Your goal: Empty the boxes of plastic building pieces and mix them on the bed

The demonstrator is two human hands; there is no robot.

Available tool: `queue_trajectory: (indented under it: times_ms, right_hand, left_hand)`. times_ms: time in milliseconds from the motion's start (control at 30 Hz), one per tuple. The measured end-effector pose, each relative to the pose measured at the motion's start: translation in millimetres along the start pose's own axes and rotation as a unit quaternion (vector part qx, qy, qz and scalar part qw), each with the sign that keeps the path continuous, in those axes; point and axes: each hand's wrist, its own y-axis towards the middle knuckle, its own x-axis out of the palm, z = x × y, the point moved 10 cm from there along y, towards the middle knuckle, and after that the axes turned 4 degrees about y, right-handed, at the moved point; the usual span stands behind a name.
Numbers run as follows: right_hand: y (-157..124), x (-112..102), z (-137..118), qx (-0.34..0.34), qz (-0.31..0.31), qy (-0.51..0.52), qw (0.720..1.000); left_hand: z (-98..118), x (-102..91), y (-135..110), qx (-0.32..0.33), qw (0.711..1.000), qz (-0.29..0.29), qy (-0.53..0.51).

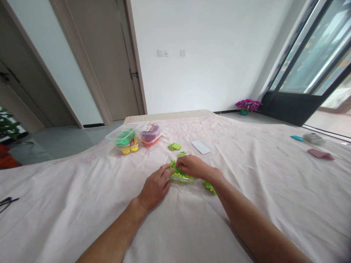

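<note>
A clear plastic container (183, 179) filled with lime-green gear-shaped pieces (175, 172) sits on the cloth between my hands. My left hand (155, 187) grips its left side, fingers reaching over the rim. Bent over the contents, my right hand (193, 166) has its fingers pinched on a green gear-shaped piece, mostly hidden by the hand. Another green gear-shaped piece (174, 146) lies flat beyond the container. More green toothed pieces (210, 187) rest on the cloth under my right forearm.
Clear tubs with green and yellow pieces (126, 138) and purple and orange pieces (150, 135) stand back left. A white card (201, 147) lies behind my right hand. Far right are a pink folded item (320, 153) and a blue object (297, 138). Dark glasses (8, 202) lie at left.
</note>
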Motion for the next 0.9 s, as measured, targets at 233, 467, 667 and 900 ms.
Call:
queue_trajectory:
  times_ms: [233,467,667,900]
  right_hand:
    - [1.0,2.9,3.1,0.007,0.004,-0.005,1.0]
    - [0.1,2.1,1.6,0.014,-0.005,-0.005,1.0]
    - [0.1,1.6,1.5,0.012,-0.004,-0.004,1.0]
    - [-0.2,0.3,0.5,0.009,0.0,0.001,1.0]
  left_hand:
    - [1.6,-2.5,0.2,0.001,1.0,0.003,-0.001]
    - [0.4,0.0,-0.2,0.0,1.0,-0.002,0.0]
    - [0.9,-0.5,-0.5,-0.001,1.0,-0.002,-0.003]
    - [-1.1,1.1,-0.3,-0.004,1.0,-0.002,-0.001]
